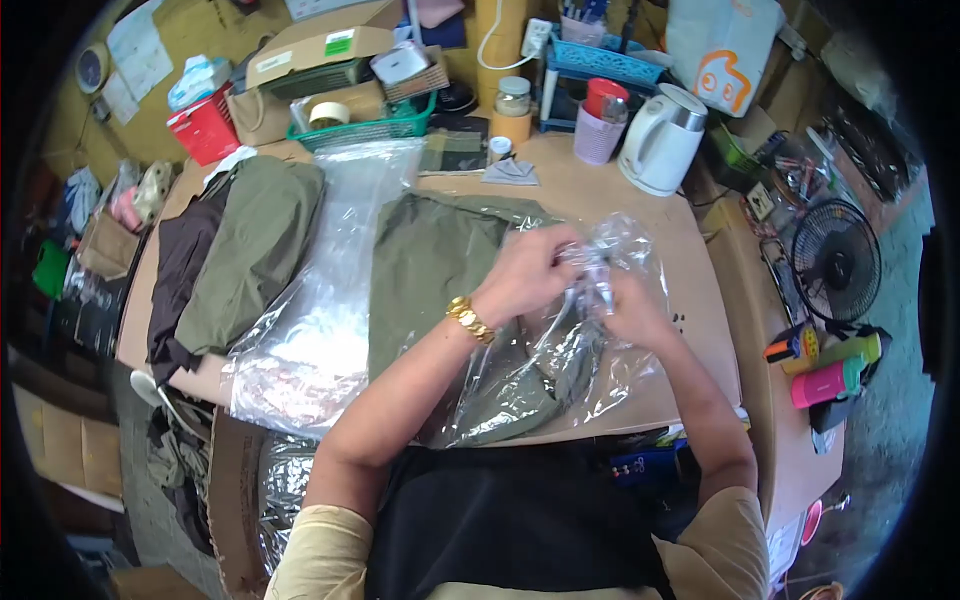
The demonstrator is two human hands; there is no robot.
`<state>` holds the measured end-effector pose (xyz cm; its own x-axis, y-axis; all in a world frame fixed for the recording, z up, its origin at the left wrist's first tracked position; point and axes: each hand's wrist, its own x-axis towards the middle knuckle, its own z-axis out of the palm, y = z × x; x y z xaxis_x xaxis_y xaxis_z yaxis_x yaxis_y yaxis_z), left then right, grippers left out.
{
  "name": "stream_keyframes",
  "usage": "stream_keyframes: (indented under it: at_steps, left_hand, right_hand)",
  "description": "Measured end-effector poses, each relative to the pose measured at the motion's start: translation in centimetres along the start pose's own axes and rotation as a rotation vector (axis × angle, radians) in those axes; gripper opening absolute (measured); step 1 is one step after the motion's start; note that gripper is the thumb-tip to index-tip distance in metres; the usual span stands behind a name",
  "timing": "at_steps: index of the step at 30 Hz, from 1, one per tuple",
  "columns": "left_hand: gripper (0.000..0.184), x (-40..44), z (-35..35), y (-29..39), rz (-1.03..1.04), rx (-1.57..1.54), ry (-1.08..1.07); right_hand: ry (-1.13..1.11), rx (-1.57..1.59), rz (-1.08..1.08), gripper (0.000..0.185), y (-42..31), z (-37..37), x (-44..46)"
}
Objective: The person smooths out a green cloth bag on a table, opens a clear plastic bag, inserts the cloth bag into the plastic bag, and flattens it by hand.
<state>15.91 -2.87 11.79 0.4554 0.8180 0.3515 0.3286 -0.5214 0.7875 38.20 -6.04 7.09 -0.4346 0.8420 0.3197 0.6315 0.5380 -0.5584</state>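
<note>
An olive green garment [430, 250] lies in the middle of the cardboard-topped table, its right part inside a clear plastic bag [520, 400]. My left hand [530, 268], with a gold watch on the wrist, is closed on the bunched plastic near the bag's right end. Close beside it, my right hand [635, 308] grips the same gathered plastic from the right. Motion blurs the fingertips a little. To the left lies a stack of flat clear plastic bags [320, 270]. Beyond that are another folded olive garment [255, 230] and a dark brown one [180, 260].
Along the back edge stand a green basket [370, 130], a glass jar [513, 96], a lilac cup [598, 135] and a white kettle [662, 140]. A black fan [836, 258] and a pink bottle [822, 385] are at the right. An open carton [235, 480] sits below the front edge.
</note>
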Motion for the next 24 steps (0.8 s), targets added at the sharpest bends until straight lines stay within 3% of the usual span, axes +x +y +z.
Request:
stream_keyframes:
  at_steps: [2, 4, 5, 7, 9, 10, 12, 13, 14, 16, 20, 22, 24]
  left_hand:
    - [0.02, 0.0, -0.2, 3.1, 0.058, -0.002, 0.025]
    - [0.02, 0.1, 0.5, 4.9, 0.126, 0.002, 0.041]
    - [0.019, 0.1, 1.0, 5.4, 0.135, -0.04, 0.01]
    - [0.018, 0.3, 2.6, 5.8, 0.143, -0.078, -0.017]
    - [0.017, 0.6, 4.6, 5.4, 0.141, -0.099, -0.051]
    - [0.017, 0.5, 5.3, 5.6, 0.14, -0.098, -0.046]
    - [0.019, 0.3, 6.0, 6.2, 0.218, -0.195, -0.062]
    - [0.021, 0.0, 5.8, 6.7, 0.21, -0.162, -0.076]
    - [0.021, -0.2, 5.6, 6.9, 0.209, -0.16, -0.077]
    - [0.02, -0.5, 5.3, 7.3, 0.255, -0.134, -0.061]
    - [0.027, -1.6, 2.2, 9.7, 0.199, -0.1, -0.168]
    - [0.037, -3.1, -0.6, 10.1, 0.23, -0.004, -0.222]
    - [0.046, -5.1, -4.8, 8.1, 0.303, 0.215, -0.001]
  right_hand:
    - [0.06, 0.205, 0.038, 0.021, 3.3, 2.5, 1.7]
    - [-0.187, 1.285, 0.178, 0.028, 6.7, 5.4, 3.1]
    - [-0.394, 1.341, -0.018, 0.042, 2.6, 5.2, 4.2]
    - [-0.173, 1.266, -0.031, 0.048, 3.9, 13.2, 5.1]
    - [-0.739, 0.845, 0.761, 0.05, -2.8, 16.3, 9.2]
    - [-0.743, 0.841, 0.759, 0.05, -4.9, 15.0, 9.0]
    - [-0.86, 0.42, -0.033, 0.051, -10.0, 11.3, 8.2]
    - [-0.693, 0.171, -0.029, 0.049, -11.5, 10.9, 8.3]
    - [-0.692, 0.174, -0.03, 0.049, -10.7, 11.5, 8.8]
    - [-0.167, -0.158, -0.276, 0.044, -7.2, 13.2, 10.4]
    - [-0.092, -0.444, -0.108, 0.046, -4.8, 14.2, 13.1]
    - [-0.203, -0.569, -0.074, 0.053, -5.2, 13.6, 13.3]
    - [-0.309, -0.672, -0.041, 0.064, -6.1, 11.4, 13.8]
